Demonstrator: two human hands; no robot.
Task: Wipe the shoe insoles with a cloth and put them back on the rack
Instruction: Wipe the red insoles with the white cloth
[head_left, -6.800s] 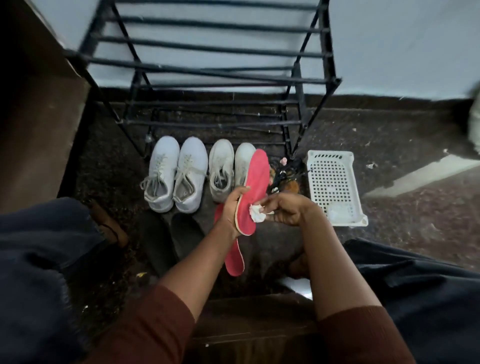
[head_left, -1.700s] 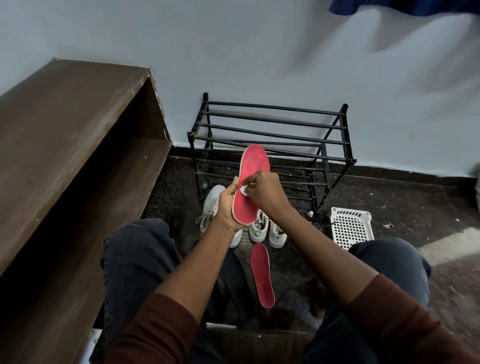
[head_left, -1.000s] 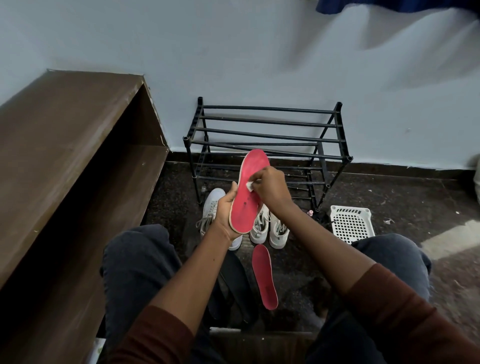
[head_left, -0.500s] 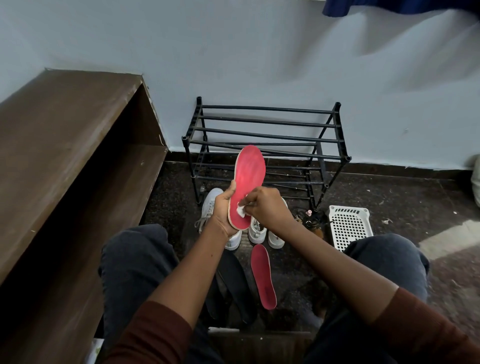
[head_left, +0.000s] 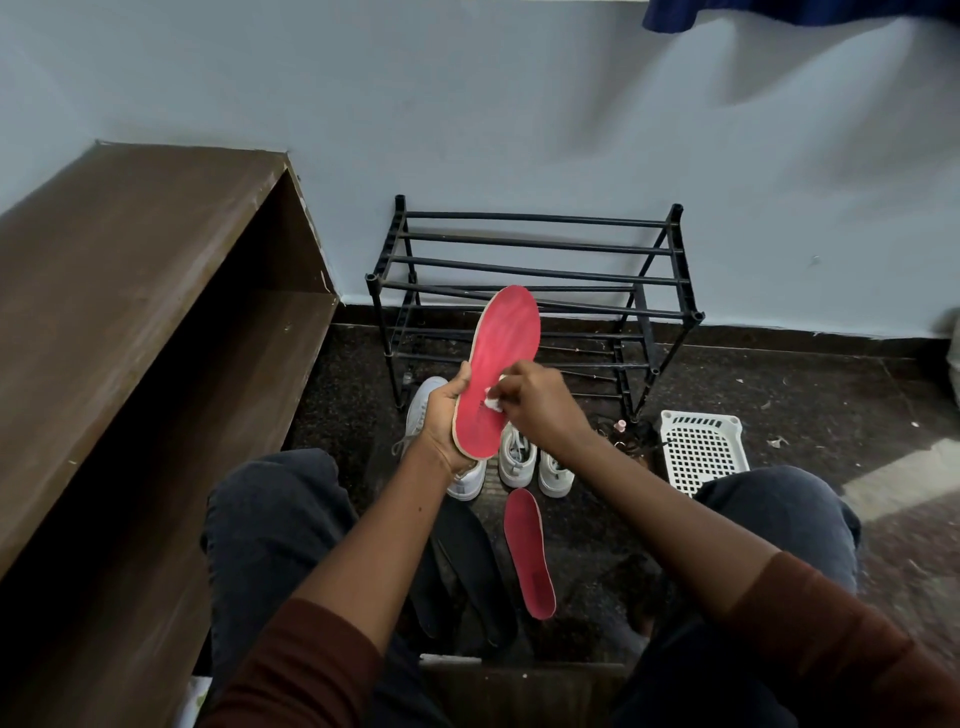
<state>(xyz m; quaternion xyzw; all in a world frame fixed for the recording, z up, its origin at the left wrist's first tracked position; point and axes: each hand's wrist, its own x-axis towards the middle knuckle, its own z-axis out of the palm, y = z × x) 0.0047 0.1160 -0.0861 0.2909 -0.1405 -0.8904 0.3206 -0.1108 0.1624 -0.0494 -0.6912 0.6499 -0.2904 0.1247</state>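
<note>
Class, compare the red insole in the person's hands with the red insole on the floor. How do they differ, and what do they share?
The held insole stands toe end up, gripped by the left hand; the floor insole lies flat on the dark floor. The right hand holds a white cloth against the held insole; no hand touches the floor insole. Both are red and alike in outline.

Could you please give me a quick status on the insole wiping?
Left hand grips red insole by its heel end. Right hand pinches white cloth against it. Second red insole on floor; white shoes before rack.
</note>
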